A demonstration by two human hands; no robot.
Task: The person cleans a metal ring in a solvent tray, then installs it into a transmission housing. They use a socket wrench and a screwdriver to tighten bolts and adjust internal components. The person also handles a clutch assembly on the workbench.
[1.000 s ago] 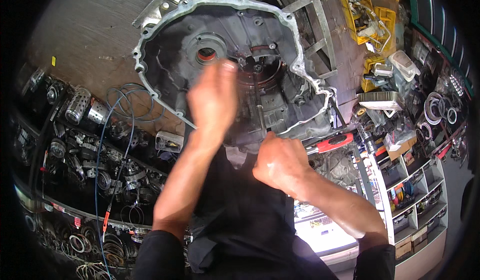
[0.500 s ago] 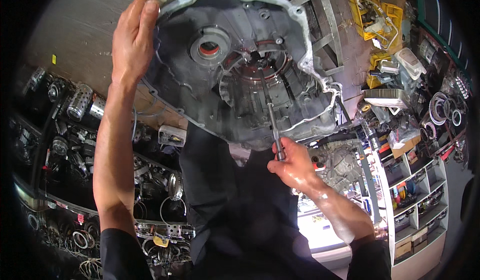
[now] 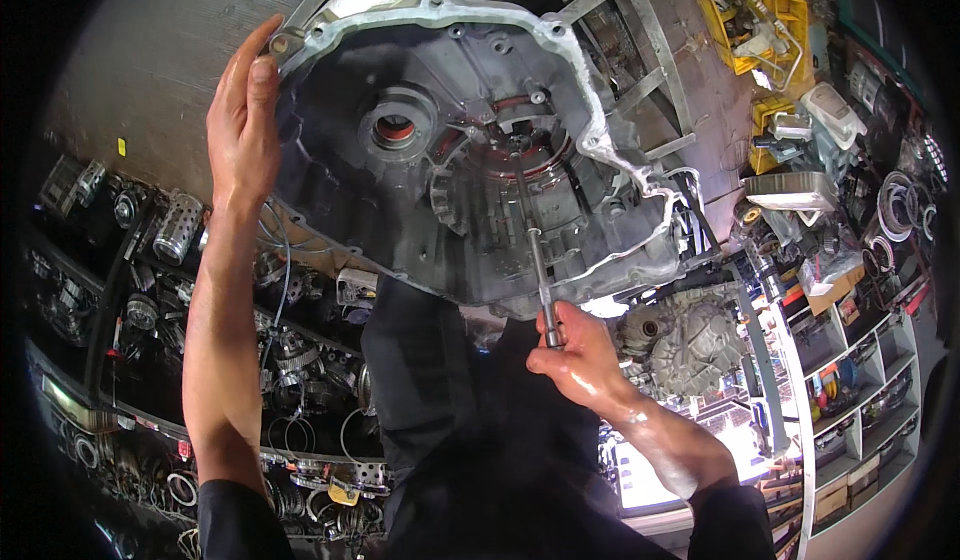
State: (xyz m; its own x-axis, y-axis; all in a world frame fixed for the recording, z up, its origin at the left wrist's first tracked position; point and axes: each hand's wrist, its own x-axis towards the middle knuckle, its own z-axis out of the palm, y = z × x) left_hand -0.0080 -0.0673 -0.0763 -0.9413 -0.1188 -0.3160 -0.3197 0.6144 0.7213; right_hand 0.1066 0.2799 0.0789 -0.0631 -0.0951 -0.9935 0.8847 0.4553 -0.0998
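Observation:
A large grey cast-metal transmission housing fills the upper middle, its hollow inside facing me. My left hand grips its upper left rim, thumb on the near side and fingers around the edge. Low in front of the housing, my right hand is closed around the handle end of a long thin metal rod-shaped tool. The tool's far tip reaches into the round, red-edged recess inside the housing. Whether the tip touches a part there I cannot make out. To the left sits a round bore with a red ring.
Shelves of gears and drums line the left side. At the right are yellow crates, metal pans, rings and a white compartment shelf. Another casting lies beyond my right hand. A metal frame stands behind the housing.
The housing, my left hand and the tool have shifted slightly left and down in the view, the background moving as well. Both hands keep their hold.

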